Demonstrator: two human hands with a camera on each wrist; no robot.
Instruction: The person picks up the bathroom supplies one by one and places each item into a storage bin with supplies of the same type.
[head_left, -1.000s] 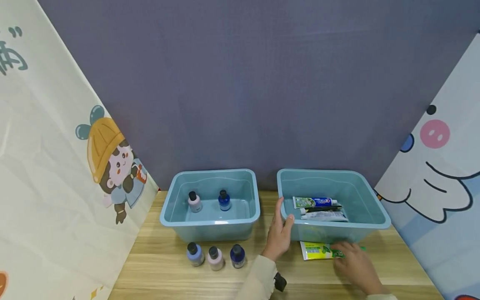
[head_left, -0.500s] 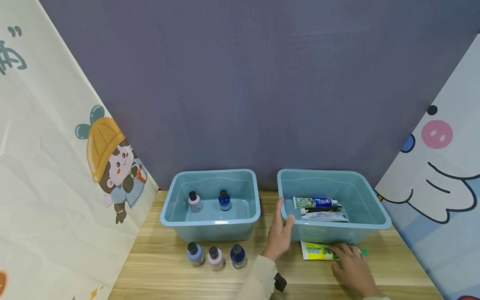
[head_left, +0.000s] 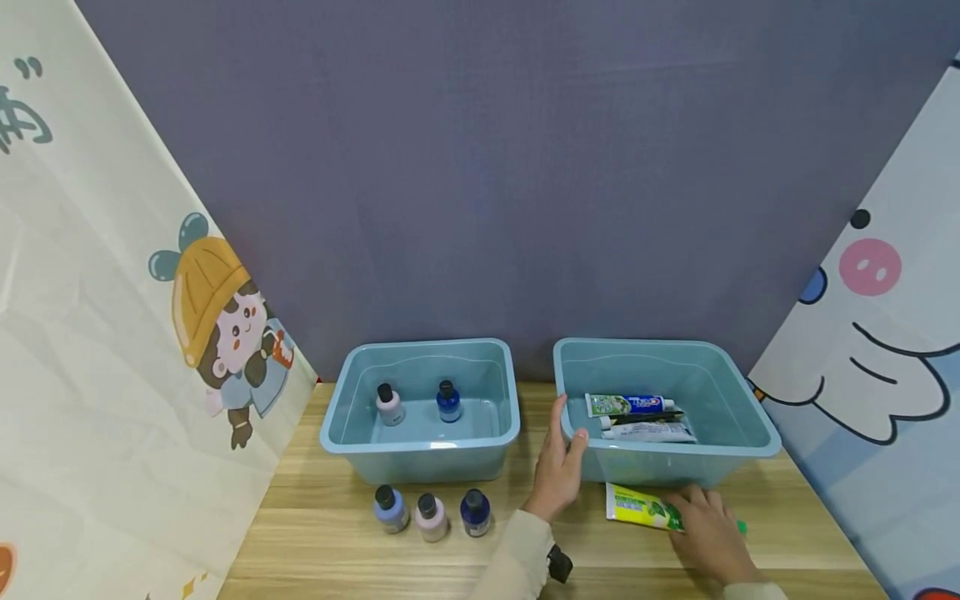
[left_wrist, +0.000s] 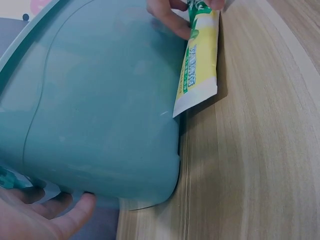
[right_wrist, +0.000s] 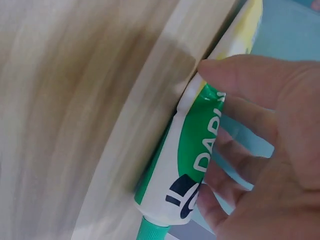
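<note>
My right hand (head_left: 708, 533) grips a yellow, green and white toothpaste tube (head_left: 641, 507) just in front of the right blue bin (head_left: 675, 462). In the right wrist view, the thumb presses one side of the tube (right_wrist: 187, 155) with the fingers along the other; its green cap points away from the bin. The flat end looks slightly lifted off the table in the left wrist view. My left hand (head_left: 557, 471) rests against that bin's front left corner, fingers extended along the outside wall. Inside the bin lie a blue-and-green toothpaste tube (head_left: 630, 405), a white tube (head_left: 651, 432) and a dark, slim item (head_left: 641, 418).
A second blue bin (head_left: 431, 462) to the left contains a pink bottle (head_left: 390, 407) and a dark blue bottle (head_left: 449, 403). In front of it stand a light blue bottle (head_left: 391, 511), another pink bottle (head_left: 431, 518) and another dark blue bottle (head_left: 476, 513). A grey wall rises behind.
My right hand has taken hold of the toothpaste tube, which has shifted slightly right and turned, its cap end swinging toward me. The left hand stays at the bin corner.
</note>
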